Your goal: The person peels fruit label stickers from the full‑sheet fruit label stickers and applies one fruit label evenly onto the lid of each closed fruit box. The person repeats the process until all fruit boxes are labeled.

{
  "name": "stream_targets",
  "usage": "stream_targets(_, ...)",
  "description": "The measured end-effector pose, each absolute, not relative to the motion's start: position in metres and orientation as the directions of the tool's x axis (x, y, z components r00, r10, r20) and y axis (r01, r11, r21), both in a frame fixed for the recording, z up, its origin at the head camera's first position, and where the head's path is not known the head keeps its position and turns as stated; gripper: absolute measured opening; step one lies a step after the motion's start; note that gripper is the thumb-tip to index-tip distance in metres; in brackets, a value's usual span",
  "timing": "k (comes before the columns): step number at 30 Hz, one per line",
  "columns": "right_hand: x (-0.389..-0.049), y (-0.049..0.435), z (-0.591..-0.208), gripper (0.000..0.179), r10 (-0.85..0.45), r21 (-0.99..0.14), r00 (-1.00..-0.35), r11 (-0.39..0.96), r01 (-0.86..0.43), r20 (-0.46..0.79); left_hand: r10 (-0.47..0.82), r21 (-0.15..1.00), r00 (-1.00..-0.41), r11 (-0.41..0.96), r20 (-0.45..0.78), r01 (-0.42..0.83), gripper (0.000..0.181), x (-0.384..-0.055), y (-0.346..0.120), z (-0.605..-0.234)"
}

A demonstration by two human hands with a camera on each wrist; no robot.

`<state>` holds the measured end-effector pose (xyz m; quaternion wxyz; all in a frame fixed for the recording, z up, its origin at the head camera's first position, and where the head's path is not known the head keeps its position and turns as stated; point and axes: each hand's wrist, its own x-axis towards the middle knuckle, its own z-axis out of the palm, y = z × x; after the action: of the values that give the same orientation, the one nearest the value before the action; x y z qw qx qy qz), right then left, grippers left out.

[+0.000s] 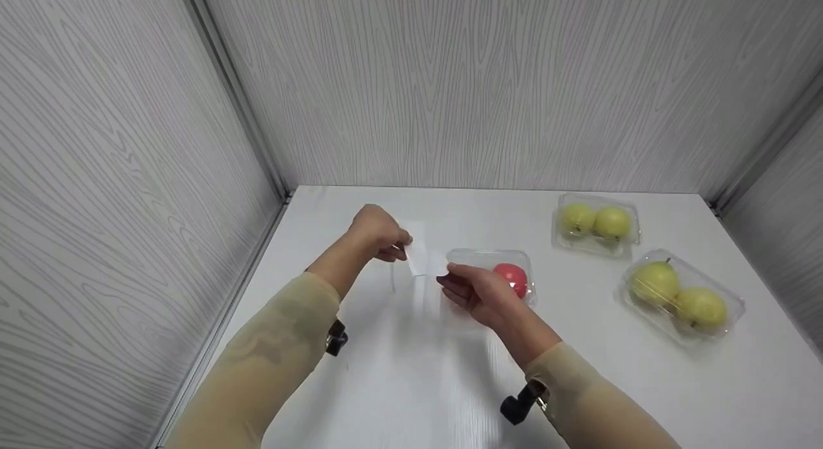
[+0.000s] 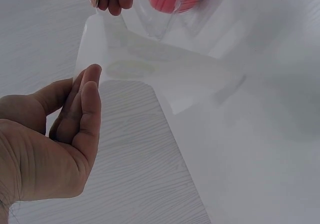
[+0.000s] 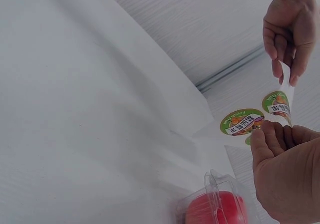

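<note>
A thin white sticker sheet (image 1: 421, 256) is stretched between both hands above the table. Its printed side, visible in the right wrist view, carries round green-edged fruit labels (image 3: 242, 122). My left hand (image 1: 379, 233) pinches one end of the sheet, which bends there. The opposite edge is gripped by my right hand (image 1: 479, 291), its thumb and fingertips beside the labels; whether it pinches a label or only the backing I cannot tell. Beneath the right hand lies a clear plastic box (image 1: 492, 253) with a round red fruit (image 1: 511, 278), partly hidden by that hand.
Two clear boxes stand on the right of the white table (image 1: 386, 384), each with two yellow-green pears: the back box (image 1: 591, 243) and the nearer box (image 1: 736, 304). Grey wood-grain panels (image 1: 450, 89) enclose the back and sides.
</note>
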<state>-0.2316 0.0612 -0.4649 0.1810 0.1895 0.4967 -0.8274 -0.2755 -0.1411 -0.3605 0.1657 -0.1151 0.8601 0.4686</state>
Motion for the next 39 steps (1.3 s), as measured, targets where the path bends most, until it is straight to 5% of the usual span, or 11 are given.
stream_targets(16, -0.235, 0.067, -0.468, 0.010, -0.132, -0.754, -0.870, -0.448, 0.481, -0.476, -0.075, 0.762, -0.921, 0.537, -0.383, -0.361, 0.021, -0.277, -0.145, -0.359)
stream_targets(27, -0.233, 0.076, -0.467, 0.017, -0.136, -0.759, -0.878, -0.455, 0.467, -0.459, -0.070, 0.790, -0.933, 0.512, -0.354, -0.338, 0.017, -0.278, -0.149, -0.360)
stream_targets(39, -0.229, 0.097, -0.464, 0.011, -0.168, -0.732, -0.900, -0.532, 0.426, -0.401, -0.037, 0.897, -0.940, 0.289, -0.340, -0.336, 0.030, -0.285, -0.171, -0.371)
